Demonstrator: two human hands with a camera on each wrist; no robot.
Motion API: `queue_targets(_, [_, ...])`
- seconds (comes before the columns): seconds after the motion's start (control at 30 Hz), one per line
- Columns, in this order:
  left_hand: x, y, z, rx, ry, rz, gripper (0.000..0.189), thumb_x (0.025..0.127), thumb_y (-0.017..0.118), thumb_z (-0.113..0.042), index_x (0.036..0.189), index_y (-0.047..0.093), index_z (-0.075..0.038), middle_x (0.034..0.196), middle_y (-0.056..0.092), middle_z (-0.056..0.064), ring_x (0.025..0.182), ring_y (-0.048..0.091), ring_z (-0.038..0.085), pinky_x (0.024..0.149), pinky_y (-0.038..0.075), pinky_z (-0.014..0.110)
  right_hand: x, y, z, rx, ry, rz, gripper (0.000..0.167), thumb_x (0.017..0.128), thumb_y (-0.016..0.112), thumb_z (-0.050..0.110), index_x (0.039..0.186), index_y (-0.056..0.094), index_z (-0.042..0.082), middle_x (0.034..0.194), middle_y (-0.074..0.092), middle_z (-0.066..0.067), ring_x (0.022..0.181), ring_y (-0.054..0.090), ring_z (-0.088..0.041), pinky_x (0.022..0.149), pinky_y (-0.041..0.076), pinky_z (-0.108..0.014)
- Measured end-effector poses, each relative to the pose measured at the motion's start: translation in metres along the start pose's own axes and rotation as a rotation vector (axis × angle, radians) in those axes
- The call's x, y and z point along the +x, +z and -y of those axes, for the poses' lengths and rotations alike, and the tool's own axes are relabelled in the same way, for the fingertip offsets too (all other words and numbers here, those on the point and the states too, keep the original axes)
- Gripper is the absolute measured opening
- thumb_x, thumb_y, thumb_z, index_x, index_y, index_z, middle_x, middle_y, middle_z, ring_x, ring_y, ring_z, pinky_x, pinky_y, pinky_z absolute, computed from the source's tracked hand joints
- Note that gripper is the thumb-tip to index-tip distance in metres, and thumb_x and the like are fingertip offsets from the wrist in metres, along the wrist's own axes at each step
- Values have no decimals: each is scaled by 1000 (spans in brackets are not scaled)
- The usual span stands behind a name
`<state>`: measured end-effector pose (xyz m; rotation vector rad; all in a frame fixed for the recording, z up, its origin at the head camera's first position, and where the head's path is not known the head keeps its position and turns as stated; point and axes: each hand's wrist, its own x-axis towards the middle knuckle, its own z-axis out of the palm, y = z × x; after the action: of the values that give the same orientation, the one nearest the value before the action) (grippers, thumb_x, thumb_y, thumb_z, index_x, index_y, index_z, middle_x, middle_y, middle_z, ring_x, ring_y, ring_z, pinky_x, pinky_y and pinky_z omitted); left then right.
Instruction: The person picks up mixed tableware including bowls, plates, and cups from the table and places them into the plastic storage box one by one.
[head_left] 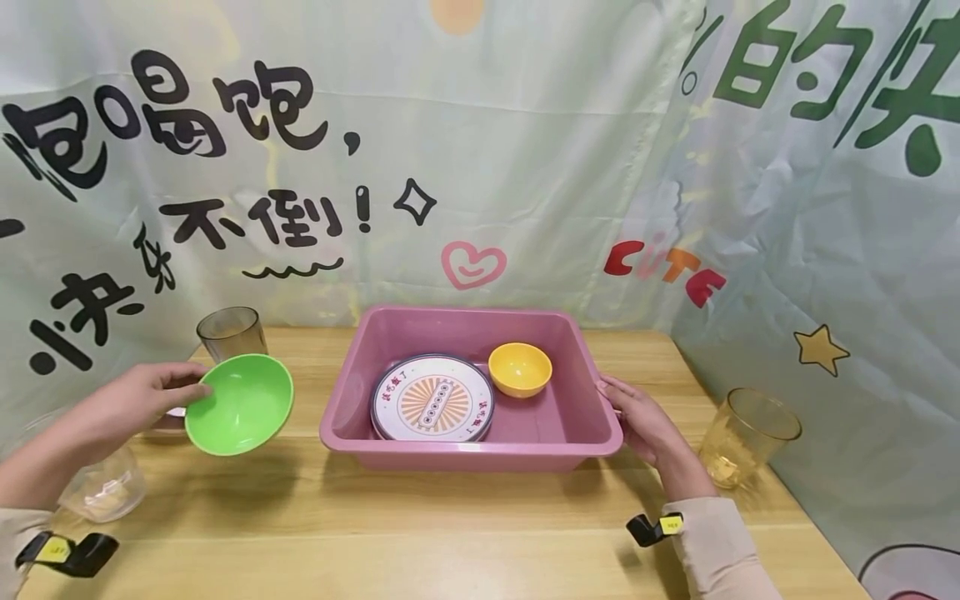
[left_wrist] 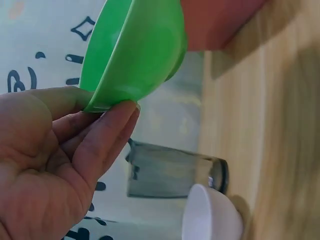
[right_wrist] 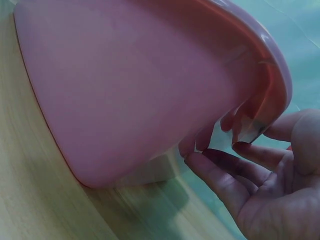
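My left hand (head_left: 153, 396) pinches the rim of a green bowl (head_left: 242, 408), thumb on one face and fingers on the other. The bowl is tilted and held above the table, left of a pink basin (head_left: 480, 447). At the basin's right side, my right hand (head_left: 648, 425) grips the rim; the right wrist view has the thumb at the rim's edge and fingers bent beneath it. Inside the basin, a round white plate (head_left: 432, 400) with an orange sunburst lies on the left, apparently stacked on others. A small yellow bowl (head_left: 520, 369) sits upright beside it.
Behind the green bowl stands a grey see-through cup (head_left: 231, 329); a whitish bowl (left_wrist: 212, 215) is near it. Clear containers (head_left: 108, 492) stand at the left, partly behind my forearm. An amber cup (head_left: 750, 437) is at the right, by the printed cloth wall (head_left: 825, 275).
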<state>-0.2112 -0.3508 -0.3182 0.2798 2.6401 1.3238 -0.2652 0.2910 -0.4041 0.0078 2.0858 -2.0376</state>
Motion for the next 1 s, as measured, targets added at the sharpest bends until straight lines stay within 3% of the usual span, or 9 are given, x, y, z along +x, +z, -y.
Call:
queue_targets(0.17, [4, 0, -11, -23, 14, -21, 46, 104, 49, -18, 136, 41, 14, 104, 63, 12, 89, 68, 16, 78, 58, 30, 0, -1, 2, -34, -10, 10, 63, 104, 47, 35, 153, 26, 0, 125, 54, -20, 95, 60, -17, 77, 55, -30])
queue_targets(0.4, [15, 8, -28, -49, 43, -25, 43, 104, 50, -19, 132, 46, 13, 105, 63, 12, 90, 66, 14, 80, 57, 30, -1, -1, 4, -32, -13, 25, 61, 105, 47, 34, 150, 30, -4, 116, 60, -14, 93, 61, -16, 76, 55, -30])
queue_targets(1.0, [54, 41, -72, -175, 44, 49, 47, 101, 55, -17, 136, 44, 12, 115, 61, 19, 94, 67, 19, 84, 56, 31, 0, -1, 7, -65, 6, 29, 57, 105, 45, 31, 144, 36, -10, 102, 62, -8, 84, 59, -15, 73, 54, -30])
